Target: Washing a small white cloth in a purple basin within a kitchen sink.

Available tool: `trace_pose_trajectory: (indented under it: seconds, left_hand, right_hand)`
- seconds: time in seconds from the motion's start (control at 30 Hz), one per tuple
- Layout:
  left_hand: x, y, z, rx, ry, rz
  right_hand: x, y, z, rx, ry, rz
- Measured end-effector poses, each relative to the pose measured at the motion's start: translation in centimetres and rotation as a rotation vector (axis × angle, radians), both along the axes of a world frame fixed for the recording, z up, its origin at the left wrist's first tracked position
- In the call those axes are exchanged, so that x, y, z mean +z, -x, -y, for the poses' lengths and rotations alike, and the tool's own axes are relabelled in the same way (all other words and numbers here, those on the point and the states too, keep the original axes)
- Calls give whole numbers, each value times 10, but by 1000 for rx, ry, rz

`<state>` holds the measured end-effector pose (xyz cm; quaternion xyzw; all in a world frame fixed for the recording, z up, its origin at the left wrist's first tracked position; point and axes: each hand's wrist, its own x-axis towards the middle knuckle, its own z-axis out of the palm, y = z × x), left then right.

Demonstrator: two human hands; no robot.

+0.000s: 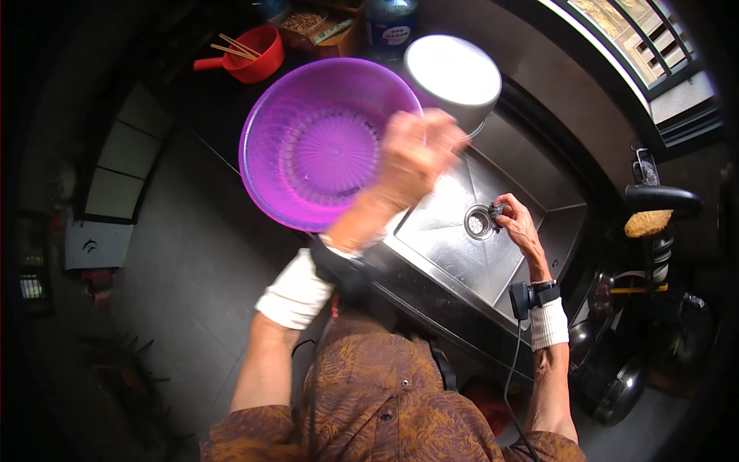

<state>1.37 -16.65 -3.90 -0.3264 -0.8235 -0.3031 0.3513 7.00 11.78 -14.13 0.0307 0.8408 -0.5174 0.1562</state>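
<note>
My left hand (424, 153) is blurred at the right rim of a large purple plastic basin (332, 150); whether it grips the rim cannot be told. The basin is tilted, its inside facing me, over the counter at the sink's left end. Down in the stainless steel sink (444, 242), my right hand (517, 222) pinches a dark, crumpled scrubber or clump (496, 215) at the edge of the drain (478, 222). A round metal pot or lid (453, 69) with a bright top stands behind my left hand.
A red plastic ladle (262, 58) with wooden chopsticks (236, 49) lies at the back left. Beside it are a tub of nuts or beans (302, 22) and a large blue bottle (392, 26). At the right hang a brown sponge or loofah (648, 223) and dark cookware (623, 390).
</note>
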Motion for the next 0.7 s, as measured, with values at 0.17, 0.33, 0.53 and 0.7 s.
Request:
trace_pose_trajectory:
  seconds: [0.17, 0.33, 0.53, 0.7]
  left_hand:
    - [-16, 0, 181, 688, -115, 239]
    - [-92, -29, 242, 572, -754, 915]
    - [-99, -32, 255, 509, -1513, 1134]
    - [-80, -53, 238, 511, -1509, 1083]
  right_hand:
    - [24, 5, 1, -7, 171, -84]
    - [38, 13, 4, -155, 355, -9]
    - [44, 12, 37, -127, 503, -7]
    - [64, 10, 48, -68, 551, -49]
